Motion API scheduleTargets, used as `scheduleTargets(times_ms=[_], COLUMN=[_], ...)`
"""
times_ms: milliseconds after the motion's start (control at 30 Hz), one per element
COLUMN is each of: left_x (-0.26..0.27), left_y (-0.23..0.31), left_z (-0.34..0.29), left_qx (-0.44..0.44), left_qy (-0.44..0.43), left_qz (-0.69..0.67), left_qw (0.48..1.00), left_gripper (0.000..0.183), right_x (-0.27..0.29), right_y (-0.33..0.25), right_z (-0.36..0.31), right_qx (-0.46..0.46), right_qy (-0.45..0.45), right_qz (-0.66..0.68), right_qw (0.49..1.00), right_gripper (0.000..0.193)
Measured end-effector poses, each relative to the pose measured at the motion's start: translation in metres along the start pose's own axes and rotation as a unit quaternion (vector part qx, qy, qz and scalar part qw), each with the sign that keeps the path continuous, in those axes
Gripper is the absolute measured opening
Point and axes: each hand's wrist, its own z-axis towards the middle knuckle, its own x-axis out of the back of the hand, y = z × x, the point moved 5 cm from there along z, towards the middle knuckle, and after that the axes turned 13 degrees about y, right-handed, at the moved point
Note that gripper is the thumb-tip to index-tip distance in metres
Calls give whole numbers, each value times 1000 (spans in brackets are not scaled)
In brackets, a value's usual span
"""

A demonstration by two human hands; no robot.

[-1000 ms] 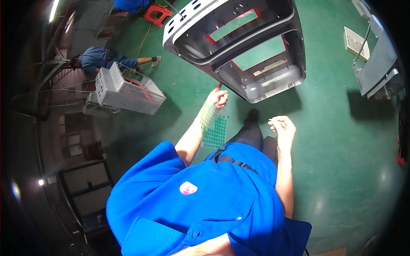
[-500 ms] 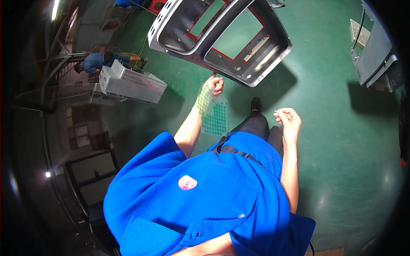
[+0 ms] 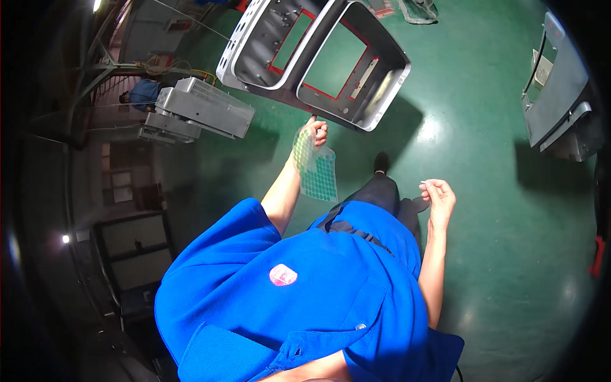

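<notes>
My left hand (image 3: pixel 313 135) is closed on clear sheets of round green stickers (image 3: pixel 320 178), which hang down and curl over the wrist. Its index finger points up to the lower edge of a large grey and white housing (image 3: pixel 294 95); whether it touches is hard to tell. That housing has two big openings, with red edging round the cutouts inside. Off to the right, my right hand (image 3: pixel 440 196) pinches a tiny white piece (image 3: pixel 423 183) between thumb and fingertips, apart from everything else. What the piece is cannot be made out.
Another grey housing (image 3: pixel 560 89) stands at the right. At the left is a perforated grey metal casing (image 3: pixel 213 109), with a person in blue (image 3: pixel 144 93) bent behind it. A clear plastic bag (image 3: pixel 418 11) lies on the green floor (image 3: pixel 503 223) at the top.
The large housing has shifted slightly left in view. My right hand is a little further right and lower, still pinching the white piece. The other person is now more hidden by the casing.
</notes>
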Motion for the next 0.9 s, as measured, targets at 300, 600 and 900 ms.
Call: scheduleTargets(times_ms=[300, 600, 900], left_x=[-15, -57, -232], left_y=[-2, -13, -80], left_z=[-6, 18, -12], left_qx=[17, 78, 93], left_qy=[-24, 8, -152], left_qz=[-20, -23, 136], left_qw=[999, 997, 974], left_gripper=[20, 16, 37], right_x=[32, 19, 71], right_y=[-35, -58, -105], right_z=[14, 53, 77], right_qx=[0, 16, 74], right_qy=[36, 42, 103], right_qz=[-36, -2, -19], right_qw=[999, 999, 992], right_gripper=[7, 14, 10])
